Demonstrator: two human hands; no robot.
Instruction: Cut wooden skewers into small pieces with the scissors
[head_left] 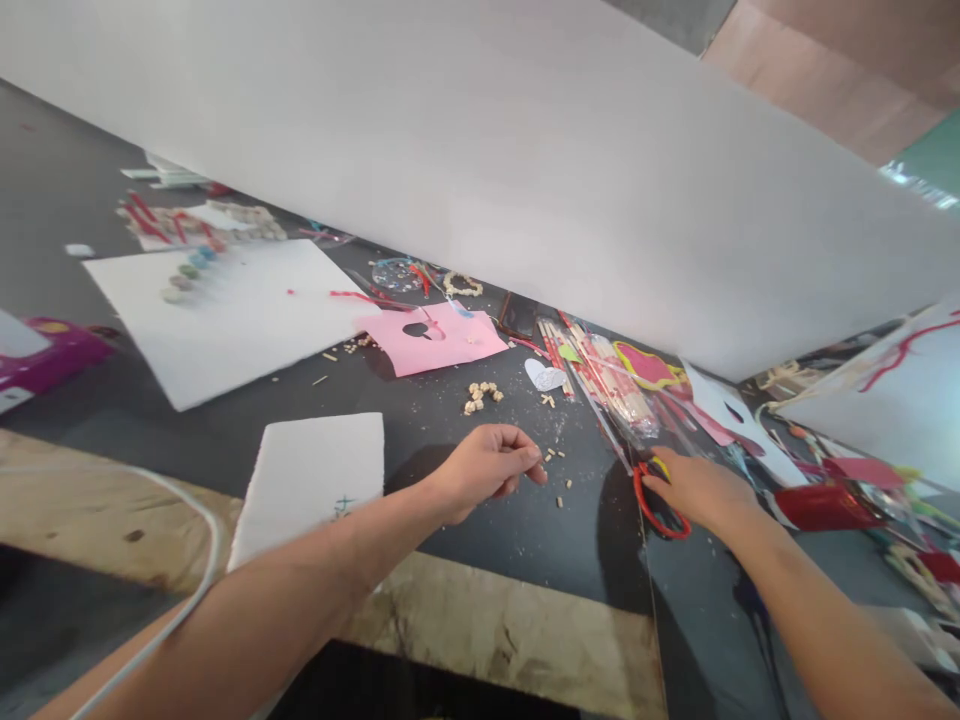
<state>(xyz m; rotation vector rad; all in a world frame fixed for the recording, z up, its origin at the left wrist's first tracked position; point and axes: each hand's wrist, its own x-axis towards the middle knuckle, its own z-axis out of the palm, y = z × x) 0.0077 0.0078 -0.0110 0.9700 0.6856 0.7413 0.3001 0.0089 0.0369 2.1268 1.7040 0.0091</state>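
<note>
My right hand [697, 488] grips a pair of scissors [663, 518] by its red and yellow handles, over the right part of the dark table. The blades seem to point up and away from me. My left hand [491, 468] is closed, thumb against curled fingers, above the table's middle; whatever it pinches, if anything, is hidden. Just right of its fingertips lie small cut stick pieces [559, 501]. Beyond it sits a little cluster of pale beige pieces [481, 396]. A white paper heart [544, 375] rests between that cluster and a bundle of packaged sticks [607, 380].
Pink paper [450, 345] with a cut hole and a large white sheet [240, 325] lie farther back. A white pad [315, 470] is near my left forearm. A red cylinder [829, 507] stands among craft scraps at right. A white cable [214, 560] crosses my left arm.
</note>
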